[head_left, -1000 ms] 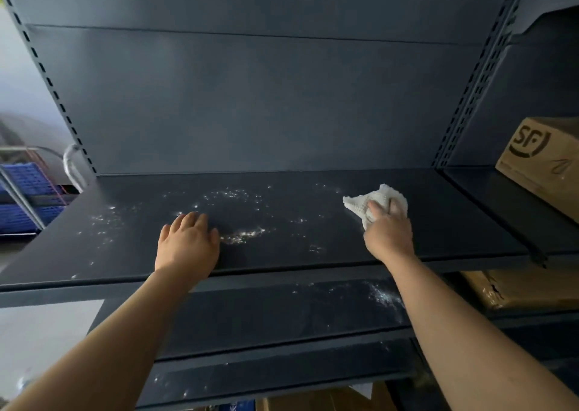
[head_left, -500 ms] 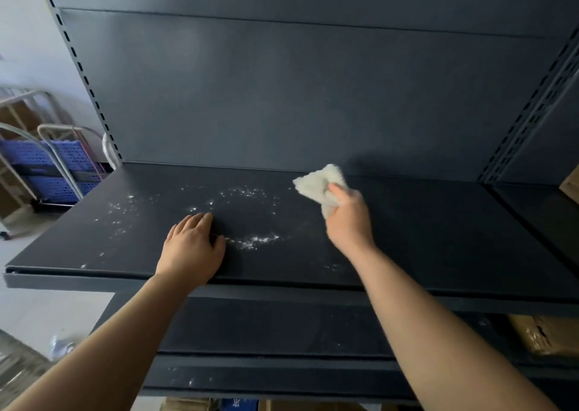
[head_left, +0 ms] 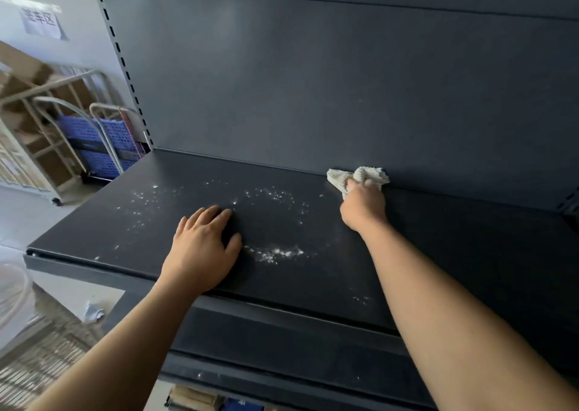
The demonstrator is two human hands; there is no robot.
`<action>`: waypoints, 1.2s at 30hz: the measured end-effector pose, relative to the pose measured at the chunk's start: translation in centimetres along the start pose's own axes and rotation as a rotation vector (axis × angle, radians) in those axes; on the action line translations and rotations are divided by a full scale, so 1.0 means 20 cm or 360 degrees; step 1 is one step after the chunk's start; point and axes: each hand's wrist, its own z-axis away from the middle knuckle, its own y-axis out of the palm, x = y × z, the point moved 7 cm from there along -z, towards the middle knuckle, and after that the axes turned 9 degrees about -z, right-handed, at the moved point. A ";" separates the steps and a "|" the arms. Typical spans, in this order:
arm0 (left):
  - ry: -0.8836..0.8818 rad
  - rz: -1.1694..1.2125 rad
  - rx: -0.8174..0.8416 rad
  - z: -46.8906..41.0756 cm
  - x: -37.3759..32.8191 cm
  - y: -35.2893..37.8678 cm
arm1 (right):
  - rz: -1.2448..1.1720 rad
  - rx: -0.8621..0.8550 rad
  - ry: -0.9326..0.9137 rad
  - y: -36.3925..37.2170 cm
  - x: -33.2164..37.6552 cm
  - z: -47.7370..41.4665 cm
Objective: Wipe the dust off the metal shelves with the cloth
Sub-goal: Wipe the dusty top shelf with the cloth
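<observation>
A dark metal shelf (head_left: 470, 254) fills the middle of the view, with white dust specks (head_left: 275, 252) scattered over its left and centre. My right hand (head_left: 363, 210) grips a crumpled white cloth (head_left: 360, 177) and presses it against the shelf's back edge, where the shelf meets the back panel. My left hand (head_left: 203, 247) lies flat on the shelf near the front edge, fingers together, just left of a dust streak. A lower shelf (head_left: 282, 376) below also carries a few specks.
The tall back panel (head_left: 313, 81) rises behind the shelf, with a slotted upright (head_left: 122, 62) at its left. Blue plastic crates on metal carts (head_left: 100, 141) and cardboard stand on the floor to the left. A paper sign (head_left: 40, 21) hangs on the wall.
My right hand has carried the cloth from mid-shelf back to the rear edge by the back panel. The view has swung left. My left hand stays flat in the same spot.
</observation>
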 end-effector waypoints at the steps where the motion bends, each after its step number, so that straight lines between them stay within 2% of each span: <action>1: 0.0004 0.0000 -0.0001 0.00 0.00 0.00 | -0.0023 0.0008 -0.0045 0.03 0.07 0.00; 5: -0.0023 0.0038 0.0005 0.01 0.01 0.00 | -0.0264 0.0132 -0.0326 0.15 0.37 0.06; 8: -0.0032 0.0075 0.0012 0.01 0.01 -0.01 | -0.0879 0.0311 -0.0364 0.14 0.50 0.12; 10: -0.0044 0.0121 0.0012 0.02 0.01 -0.02 | -0.1113 0.0180 -0.0312 0.03 0.44 0.14; 13: -0.0058 0.0207 -0.0016 0.03 0.01 -0.04 | -0.0896 -0.0159 -0.0234 -0.17 0.16 0.13; 17: 0.0001 0.0319 -0.0032 0.04 0.00 -0.07 | -0.0383 -0.0118 0.0122 -0.18 -0.27 0.20; 21: 0.0153 0.0236 -0.0004 0.07 0.07 -0.10 | -0.0484 -0.0238 0.0072 -0.09 -0.09 0.32; 25: 0.0207 0.0052 0.0024 0.10 0.22 -0.14 | -0.0485 -0.0122 -0.0024 0.03 0.26 0.44; 30: 0.0235 -0.0034 0.0009 0.13 0.34 -0.17 | -0.0697 0.0078 -0.0259 0.09 0.64 0.58; 33: 0.0253 -0.0078 0.0067 0.14 0.38 -0.15 | -0.0691 -0.0178 -0.0107 -0.12 0.52 0.59; 36: 0.0301 -0.0105 0.0102 0.15 0.41 -0.14 | -0.0418 -0.0418 0.0203 -0.32 0.12 0.65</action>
